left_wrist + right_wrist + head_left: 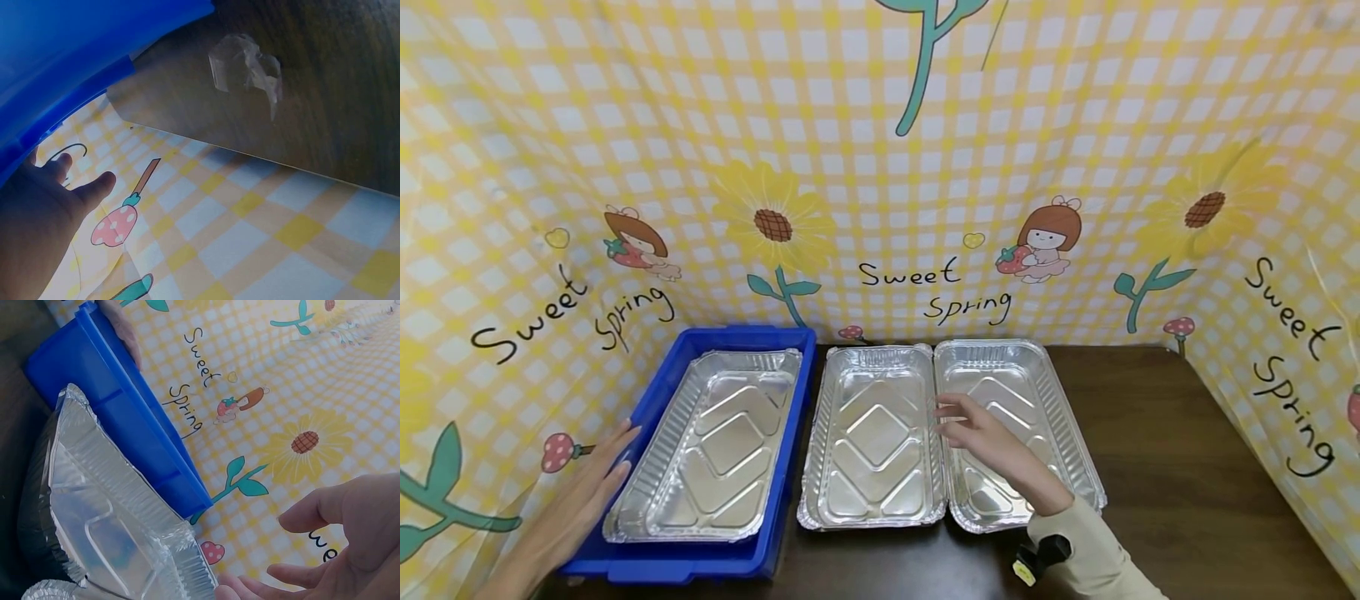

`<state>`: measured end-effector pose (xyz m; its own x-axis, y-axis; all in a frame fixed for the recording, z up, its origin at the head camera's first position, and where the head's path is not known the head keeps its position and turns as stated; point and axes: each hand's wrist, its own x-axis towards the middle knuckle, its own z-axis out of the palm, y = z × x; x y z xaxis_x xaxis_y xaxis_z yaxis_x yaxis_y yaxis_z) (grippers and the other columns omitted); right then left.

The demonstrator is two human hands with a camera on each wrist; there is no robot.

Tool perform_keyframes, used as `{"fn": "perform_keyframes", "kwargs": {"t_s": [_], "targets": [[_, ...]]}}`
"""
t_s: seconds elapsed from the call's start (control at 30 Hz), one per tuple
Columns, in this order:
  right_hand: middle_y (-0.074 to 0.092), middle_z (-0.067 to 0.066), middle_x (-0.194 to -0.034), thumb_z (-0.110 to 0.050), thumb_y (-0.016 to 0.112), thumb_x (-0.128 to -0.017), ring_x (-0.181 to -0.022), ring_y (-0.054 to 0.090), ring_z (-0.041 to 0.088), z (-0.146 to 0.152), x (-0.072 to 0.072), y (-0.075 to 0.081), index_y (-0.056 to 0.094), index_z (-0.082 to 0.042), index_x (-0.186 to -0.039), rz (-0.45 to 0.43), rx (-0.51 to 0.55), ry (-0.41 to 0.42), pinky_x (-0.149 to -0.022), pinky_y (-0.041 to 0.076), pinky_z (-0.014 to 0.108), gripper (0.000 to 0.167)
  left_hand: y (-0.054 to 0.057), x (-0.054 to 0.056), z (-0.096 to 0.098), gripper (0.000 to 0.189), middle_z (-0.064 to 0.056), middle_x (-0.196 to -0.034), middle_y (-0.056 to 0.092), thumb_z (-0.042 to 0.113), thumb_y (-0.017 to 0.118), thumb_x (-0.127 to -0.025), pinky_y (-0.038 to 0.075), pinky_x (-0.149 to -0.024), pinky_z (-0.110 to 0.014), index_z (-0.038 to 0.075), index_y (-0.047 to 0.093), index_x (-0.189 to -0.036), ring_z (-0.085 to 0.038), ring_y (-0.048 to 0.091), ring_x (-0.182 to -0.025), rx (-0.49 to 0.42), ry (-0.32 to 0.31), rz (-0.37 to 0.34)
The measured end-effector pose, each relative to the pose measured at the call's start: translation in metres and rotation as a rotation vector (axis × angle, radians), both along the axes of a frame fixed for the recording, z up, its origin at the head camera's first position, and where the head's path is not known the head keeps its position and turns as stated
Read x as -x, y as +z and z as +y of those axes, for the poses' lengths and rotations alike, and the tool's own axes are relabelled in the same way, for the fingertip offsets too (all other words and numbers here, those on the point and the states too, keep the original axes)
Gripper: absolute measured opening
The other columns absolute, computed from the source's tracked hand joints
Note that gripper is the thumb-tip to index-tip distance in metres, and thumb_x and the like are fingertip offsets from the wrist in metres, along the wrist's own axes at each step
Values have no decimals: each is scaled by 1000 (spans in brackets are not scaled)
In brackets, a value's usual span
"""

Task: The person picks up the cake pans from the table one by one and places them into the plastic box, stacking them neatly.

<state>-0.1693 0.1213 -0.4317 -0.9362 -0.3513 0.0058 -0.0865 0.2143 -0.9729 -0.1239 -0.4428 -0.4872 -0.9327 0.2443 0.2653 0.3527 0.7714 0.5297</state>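
Observation:
A blue plastic tray on the left has a rectangular aluminium foil pan inside it. My left hand is at the tray's left side, fingers extended along the rim; in the left wrist view the hand shows close under the blue tray. Two more foil pans stand side by side to the right, a middle pan and a right pan. Over their adjoining rims hovers my right hand, fingers loosely spread with nothing in them. All three pans contain nothing visible.
The pans and tray stand on a dark brown wooden table. A checked yellow and white cloth with printed flowers encloses the back and both sides. On the tabletop, a crumpled clear piece of plastic shows in the left wrist view.

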Motion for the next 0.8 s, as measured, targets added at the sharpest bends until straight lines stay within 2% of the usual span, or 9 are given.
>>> {"fn": "perform_keyframes", "kwargs": {"t_s": [0.17,0.53,0.8], "targets": [[55,40,-136,-3,54,-100,-122,60,52,5,-1,-1,38,20,-147,-13,-2,-10,-99,55,52,55,-1,-1,1,52,-30,-170,21,10,42,-114,3,-105,-3,1,33,-164,16,5,-145,0,1,0],[56,37,-138,-6,54,-100,-121,63,44,18,-3,-3,40,16,-148,-30,-25,-34,-99,55,50,56,-1,-1,1,52,-30,-170,21,11,42,-114,2,-105,-3,1,34,-164,17,5,-145,1,7,-3],[54,37,-138,-5,53,-100,-119,63,39,25,-4,-6,42,15,-146,-43,-3,-40,-100,54,50,52,-1,0,1,52,-29,-170,20,10,42,-114,2,-105,-4,2,33,-164,16,6,-145,-7,0,1]]}}
